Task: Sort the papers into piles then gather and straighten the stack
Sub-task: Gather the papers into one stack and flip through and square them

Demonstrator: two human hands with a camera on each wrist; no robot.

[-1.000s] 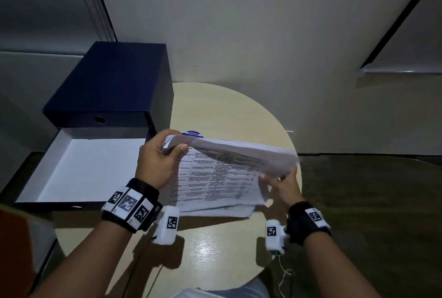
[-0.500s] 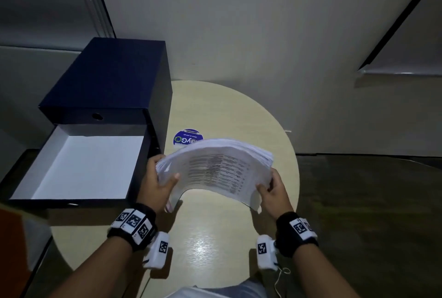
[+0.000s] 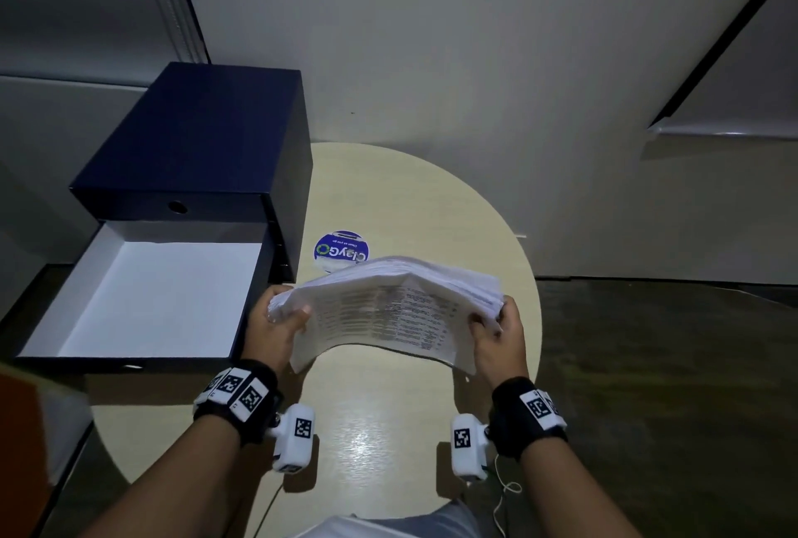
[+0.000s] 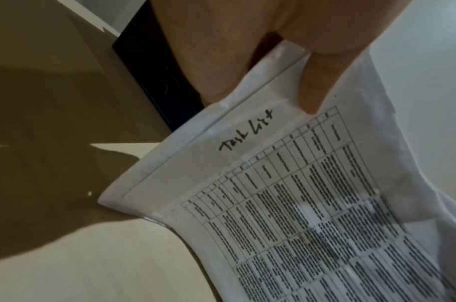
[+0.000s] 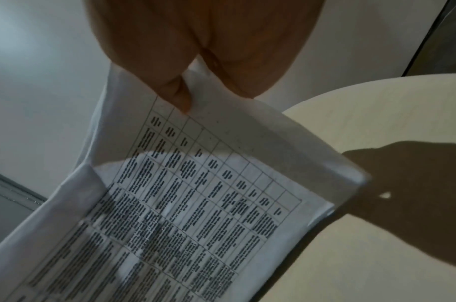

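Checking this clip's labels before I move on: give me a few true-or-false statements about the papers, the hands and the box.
1. Both hands hold the paper stack. True: left hand, right hand.
2. The stack lies flat on the table. False: it is held above it, bowed upward.
3. The blue box's drawer is open. True.
4. The facing sheet is blank. False: it carries a printed table and handwritten "Task List".
5. A round sticker lies beyond the stack. True.

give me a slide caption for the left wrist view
Left hand pinches a paper stack headed "Task List" above the table.

both hands gripping arched paper stack
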